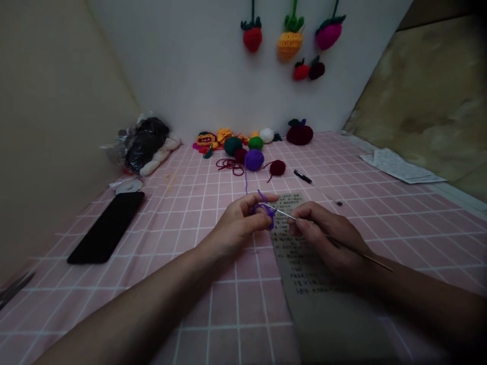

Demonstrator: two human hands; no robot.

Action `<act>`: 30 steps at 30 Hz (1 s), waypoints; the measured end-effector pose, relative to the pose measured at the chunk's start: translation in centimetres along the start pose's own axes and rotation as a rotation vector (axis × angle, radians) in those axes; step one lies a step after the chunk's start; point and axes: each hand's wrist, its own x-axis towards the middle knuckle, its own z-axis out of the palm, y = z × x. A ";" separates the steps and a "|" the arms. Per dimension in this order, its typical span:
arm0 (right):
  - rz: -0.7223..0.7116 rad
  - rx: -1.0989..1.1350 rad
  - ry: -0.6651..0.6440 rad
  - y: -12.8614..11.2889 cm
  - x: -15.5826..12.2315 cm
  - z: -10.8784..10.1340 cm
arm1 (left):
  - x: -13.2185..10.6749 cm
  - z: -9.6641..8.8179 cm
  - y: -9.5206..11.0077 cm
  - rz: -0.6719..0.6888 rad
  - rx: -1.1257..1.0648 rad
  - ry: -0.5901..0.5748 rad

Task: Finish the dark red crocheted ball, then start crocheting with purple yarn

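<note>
My left hand [247,218] pinches a small piece of purple crochet [271,219], with a strand of purple yarn over its fingers. That strand runs back to a purple yarn ball [254,159]. In my right hand [327,233] is a thin crochet hook [281,211], held like a pen, its shaft sticking out behind the hand. The hook's tip meets the purple work at my left fingers; whether it passes through a loop is too small to tell. Beneath both hands lies a cardboard sheet [304,314] with handwritten lines.
Several yarn balls, such as a dark green one [233,146], and a dark red crocheted fruit [300,135] sit at the back. A black phone [108,228] and a plastic bag [146,144] lie left. A pen [303,176] and papers [401,165] lie right. Crocheted fruits [289,45] hang on the wall.
</note>
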 end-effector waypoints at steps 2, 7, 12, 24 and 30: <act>-0.006 -0.004 0.009 0.0 -0.1 0.0 | 0.0 0.1 0.0 0.005 -0.013 0.012; -0.012 0.009 -0.011 0.1 -0.1 0.0 | 0.0 0.4 0.1 0.022 -0.037 0.063; -0.014 0.021 -0.029 0.1 -0.1 -0.1 | 0.2 0.4 0.1 0.048 -0.027 0.086; 0.056 0.111 0.001 0.4 -0.1 -0.3 | 0.2 0.4 0.1 0.047 0.030 0.090; 0.202 0.469 0.027 1.7 0.4 -0.4 | 0.3 0.5 0.1 0.086 0.084 0.132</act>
